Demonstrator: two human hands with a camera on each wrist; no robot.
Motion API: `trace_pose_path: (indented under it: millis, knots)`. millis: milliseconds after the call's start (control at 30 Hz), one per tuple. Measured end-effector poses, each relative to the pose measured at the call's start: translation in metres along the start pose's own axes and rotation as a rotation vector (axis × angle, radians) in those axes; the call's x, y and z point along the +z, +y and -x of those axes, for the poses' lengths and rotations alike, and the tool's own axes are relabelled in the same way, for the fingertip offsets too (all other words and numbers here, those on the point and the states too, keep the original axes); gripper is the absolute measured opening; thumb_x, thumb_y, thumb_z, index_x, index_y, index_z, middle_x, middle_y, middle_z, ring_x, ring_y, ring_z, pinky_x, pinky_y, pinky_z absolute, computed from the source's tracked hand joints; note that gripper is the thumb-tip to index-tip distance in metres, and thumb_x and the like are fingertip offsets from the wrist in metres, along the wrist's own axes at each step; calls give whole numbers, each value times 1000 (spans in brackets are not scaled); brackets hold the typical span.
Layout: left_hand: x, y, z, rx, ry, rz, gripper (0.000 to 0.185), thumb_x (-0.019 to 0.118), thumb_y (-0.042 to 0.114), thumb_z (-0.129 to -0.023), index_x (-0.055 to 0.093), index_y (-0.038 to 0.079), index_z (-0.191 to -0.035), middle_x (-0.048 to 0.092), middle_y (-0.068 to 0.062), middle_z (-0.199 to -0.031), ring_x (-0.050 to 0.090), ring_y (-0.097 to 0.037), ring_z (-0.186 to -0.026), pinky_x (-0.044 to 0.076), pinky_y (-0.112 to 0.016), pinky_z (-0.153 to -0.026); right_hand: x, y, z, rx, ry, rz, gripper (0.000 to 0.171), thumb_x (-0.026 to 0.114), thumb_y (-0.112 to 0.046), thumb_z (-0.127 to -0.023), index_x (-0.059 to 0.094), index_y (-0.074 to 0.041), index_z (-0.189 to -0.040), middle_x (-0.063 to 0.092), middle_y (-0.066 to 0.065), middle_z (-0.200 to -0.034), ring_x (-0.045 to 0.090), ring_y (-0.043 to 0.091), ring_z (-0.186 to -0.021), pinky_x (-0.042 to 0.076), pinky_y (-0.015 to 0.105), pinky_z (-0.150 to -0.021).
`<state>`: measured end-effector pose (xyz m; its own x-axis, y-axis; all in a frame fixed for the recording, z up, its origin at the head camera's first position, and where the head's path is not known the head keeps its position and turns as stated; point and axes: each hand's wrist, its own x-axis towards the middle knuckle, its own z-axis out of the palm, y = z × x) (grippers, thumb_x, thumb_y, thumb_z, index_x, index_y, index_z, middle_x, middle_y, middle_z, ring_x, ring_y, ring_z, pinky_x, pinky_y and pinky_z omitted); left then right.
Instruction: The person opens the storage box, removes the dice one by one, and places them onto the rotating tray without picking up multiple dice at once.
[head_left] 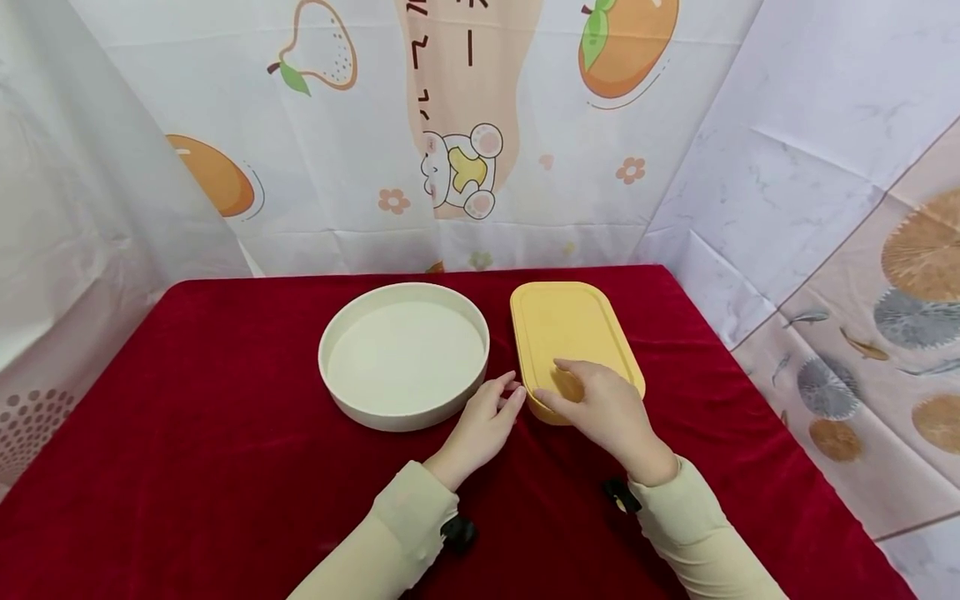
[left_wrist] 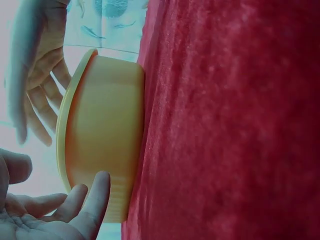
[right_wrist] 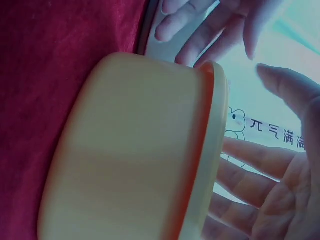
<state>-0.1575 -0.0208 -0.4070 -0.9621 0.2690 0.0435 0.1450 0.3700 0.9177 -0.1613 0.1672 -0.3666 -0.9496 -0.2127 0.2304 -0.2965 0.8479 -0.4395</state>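
In the head view, a yellow lidded box (head_left: 567, 337) stands on the red cloth (head_left: 225, 417), a little to the right of the middle. At its 9 o'clock, just beside it, is a round white dish (head_left: 405, 354). The right hand (head_left: 600, 408) lies over the near end of the box, at about 6 o'clock of the lid, with the fingers bent loosely on the lid; they do not close around anything. The left hand (head_left: 480, 425) is at about 7 o'clock of the box, the fingers nearly straight, with the tips at the near left corner of the box. Behind the table hangs a curtain with fruit drawings (head_left: 465, 125).

In the left wrist view, the box (left_wrist: 102, 135) sits on the cloth (left_wrist: 230, 120) and fills the middle. The left hand (left_wrist: 45, 215) is at 7 o'clock, palm open, and one fingertip (left_wrist: 100, 182) touches the box wall. The right hand (left_wrist: 35, 65) is at 10 o'clock, over the lid, fingers spread and relaxed.

In the right wrist view, the box (right_wrist: 130, 150) is very close and its lid edge is at 3 o'clock. The right hand (right_wrist: 280, 185) is open wide over the lid; if it touches the lid I cannot tell here. The fingers of the left hand (right_wrist: 200, 25) are at 12 o'clock, by the far corner of the box.
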Motion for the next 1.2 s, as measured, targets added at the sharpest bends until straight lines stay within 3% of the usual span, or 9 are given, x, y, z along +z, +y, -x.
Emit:
trace_pose_path:
  millis: [100, 367, 633, 833, 1200]
  knots:
    - [2, 2, -3, 0, 3, 14, 52, 41, 30, -108, 43, -6, -145, 56, -19, -130, 66, -27, -98, 55, -36, -86, 1, -2, 1, -24, 9, 40, 59, 77, -48, -82, 69, -5, -123, 70, 11, -122, 63, 32, -117, 52, 49, -91]
    - [7, 1, -7, -8, 26, 75, 46, 41, 21, -108, 44, -8, -143, 56, -22, -122, 63, -27, -99, 57, -29, -78, 4, -7, 3, -58, -6, 127, 58, 83, -43, -76, 71, -8, -120, 71, 10, -119, 64, 31, -114, 54, 48, -88]
    - [15, -7, -6, -13, 47, 136, 42, 43, 14, -107, 46, -8, -142, 54, -22, -119, 62, -28, -96, 58, -29, -73, 11, -8, 6, -181, 79, 300, 47, 88, -36, -72, 75, -10, -109, 73, 6, -111, 67, 28, -106, 57, 43, -73]
    - [17, -7, -7, -14, 54, 155, 41, 44, 13, -106, 47, -6, -142, 55, -20, -116, 63, -27, -94, 57, -28, -72, 12, -8, 7, -213, 108, 316, 38, 86, -31, -74, 76, -9, -103, 74, 7, -109, 67, 28, -103, 57, 42, -75]
    - [18, -8, -8, -25, 43, 155, 41, 44, 10, -106, 45, -5, -143, 56, -18, -115, 63, -22, -89, 56, -25, -71, 14, -9, 8, -227, 137, 323, 27, 86, -28, -74, 79, -12, -94, 74, 6, -107, 68, 26, -100, 57, 39, -68]
